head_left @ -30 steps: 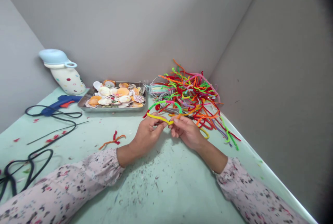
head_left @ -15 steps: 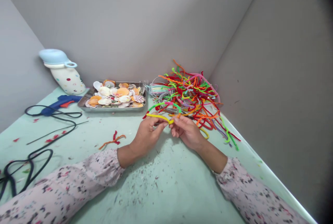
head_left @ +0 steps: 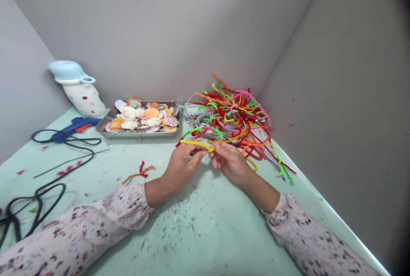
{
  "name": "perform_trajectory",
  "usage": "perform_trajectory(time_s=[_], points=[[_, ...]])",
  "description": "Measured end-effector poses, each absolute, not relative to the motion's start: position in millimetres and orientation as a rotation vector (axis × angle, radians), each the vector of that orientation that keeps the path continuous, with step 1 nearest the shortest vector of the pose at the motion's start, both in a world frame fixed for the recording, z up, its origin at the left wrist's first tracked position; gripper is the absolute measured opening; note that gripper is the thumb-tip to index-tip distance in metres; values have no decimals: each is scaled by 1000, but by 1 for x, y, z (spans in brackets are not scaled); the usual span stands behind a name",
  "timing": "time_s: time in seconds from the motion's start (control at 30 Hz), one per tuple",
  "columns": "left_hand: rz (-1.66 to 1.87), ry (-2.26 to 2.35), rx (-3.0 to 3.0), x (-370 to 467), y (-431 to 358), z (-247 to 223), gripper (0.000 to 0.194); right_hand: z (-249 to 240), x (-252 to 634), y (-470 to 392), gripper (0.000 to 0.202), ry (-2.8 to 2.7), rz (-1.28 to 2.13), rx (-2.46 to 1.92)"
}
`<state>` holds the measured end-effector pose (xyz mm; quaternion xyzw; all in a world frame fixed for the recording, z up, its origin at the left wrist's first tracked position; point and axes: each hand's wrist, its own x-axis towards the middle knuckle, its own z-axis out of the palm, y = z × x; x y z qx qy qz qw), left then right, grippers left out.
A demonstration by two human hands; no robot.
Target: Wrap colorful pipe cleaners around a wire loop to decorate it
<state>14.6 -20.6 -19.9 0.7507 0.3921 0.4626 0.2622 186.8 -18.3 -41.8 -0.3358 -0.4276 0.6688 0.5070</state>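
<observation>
Over the middle of the table, my left hand (head_left: 184, 162) pinches a yellow pipe cleaner (head_left: 195, 143) between thumb and fingers. Opposite it, my right hand (head_left: 232, 160) is closed on the same yellow piece near its bend, fingertips almost meeting the left ones. Arching behind both hands is a multicoloured ring (head_left: 206, 128) wrapped in red, green, pink and orange. The ring's lower part is hidden by my fingers, and whether the yellow piece is wound onto it I cannot tell. A red and orange twisted pipe cleaner scrap (head_left: 139, 172) lies left of my left hand.
At the back stands a metal tray (head_left: 137, 135) of seashells. A tangled heap of pipe cleaners (head_left: 238, 109) fills the back right. On the left are a blue glue gun (head_left: 72, 128), its dark cord (head_left: 53, 188) and a white bottle (head_left: 85, 98) with a blue lid.
</observation>
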Motion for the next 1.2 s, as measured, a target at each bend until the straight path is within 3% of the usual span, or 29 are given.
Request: perform_trajectory(time_s=[1.2], points=[[1374, 843, 2204, 12, -20, -26, 20, -45, 188, -18, 22, -1042, 1651, -779]])
